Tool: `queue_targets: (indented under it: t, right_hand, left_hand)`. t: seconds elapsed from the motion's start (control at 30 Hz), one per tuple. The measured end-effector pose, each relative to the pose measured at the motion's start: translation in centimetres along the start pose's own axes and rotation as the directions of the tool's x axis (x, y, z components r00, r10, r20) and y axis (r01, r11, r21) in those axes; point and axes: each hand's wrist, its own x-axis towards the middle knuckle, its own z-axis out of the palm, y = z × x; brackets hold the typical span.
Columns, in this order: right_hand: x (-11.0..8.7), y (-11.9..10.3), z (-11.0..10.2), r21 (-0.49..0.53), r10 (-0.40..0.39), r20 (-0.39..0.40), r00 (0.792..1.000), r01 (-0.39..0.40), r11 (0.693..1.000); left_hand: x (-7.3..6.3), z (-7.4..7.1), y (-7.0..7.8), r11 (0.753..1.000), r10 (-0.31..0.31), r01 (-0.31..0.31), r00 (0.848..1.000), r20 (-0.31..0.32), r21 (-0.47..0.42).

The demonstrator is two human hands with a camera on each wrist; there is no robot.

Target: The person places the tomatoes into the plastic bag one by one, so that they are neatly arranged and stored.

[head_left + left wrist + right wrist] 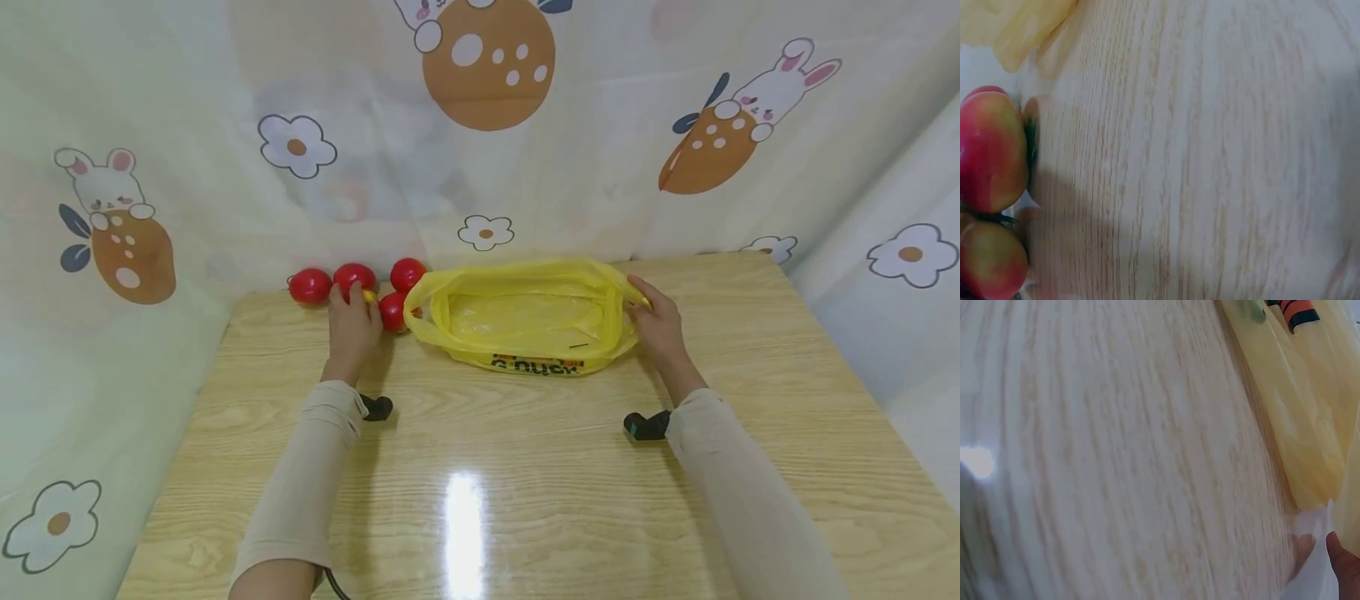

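Note:
At the back left, my left hand (352,329) grips a shiny red fruit (354,274), its fingers covering the lower part. A small yellow patch shows between thumb and fingers. My right hand (662,327) pinches the right end of a yellow plastic bag (525,350), whose mouth gapes upward; that thumb (1337,547) appears at the corner of the right wrist view. Another red fruit (310,286) lies left of the left hand. Two more, a front one (392,312) and a rear one (408,274), lie between hand and bag. The left wrist view shows red-and-yellow fruit (991,153) with green stems, but no hand.
Everything lies on a wood-grain table (540,467). Right behind it hangs a patterned curtain (375,192), which also runs along the left side. A dark wrist device (377,407) projects by the left sleeve, another device (647,426) by the right.

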Motion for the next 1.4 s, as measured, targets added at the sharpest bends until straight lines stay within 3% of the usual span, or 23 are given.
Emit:
queue_targets:
  t: [0.27,0.5,0.67,0.8,0.9,1.13,1.4]
  right_hand:
    - [0.0,0.0,0.2,0.008,-0.004,0.001,1.000,0.004,1.000]
    - [0.1,0.3,0.2,0.009,0.010,0.011,1.000,-0.010,1.000]
    - [0.1,0.3,0.1,0.024,0.014,0.029,0.999,-0.014,1.000]
    - [-0.1,0.1,0.1,0.029,0.011,0.040,0.999,-0.012,1.000]
    - [-0.3,0.1,0.0,0.020,0.012,0.041,0.999,-0.012,1.000]
    - [0.3,-0.2,-0.2,0.022,-0.002,0.037,0.999,0.001,1.000]
    - [0.1,0.0,-0.3,-0.002,0.025,0.075,0.997,-0.025,1.000]
  left_hand:
    - [0.2,0.5,-0.6,1.000,-0.005,0.006,1.000,0.006,-0.028]
    - [0.3,0.8,-1.2,0.998,0.037,-0.036,0.999,0.018,-0.053]
    - [0.4,1.0,-1.7,0.994,0.013,-0.009,0.999,0.034,-0.108]
    - [0.5,0.7,-1.2,0.961,-0.074,0.063,0.997,-0.031,-0.269]
    - [0.6,0.0,-0.1,0.915,-0.148,0.116,0.987,-0.055,-0.385]
    - [1.0,-1.4,0.6,0.837,-0.271,0.246,0.962,0.021,-0.490]
    - [0.1,-1.5,-0.3,0.823,-0.281,0.268,0.958,0.050,-0.501]
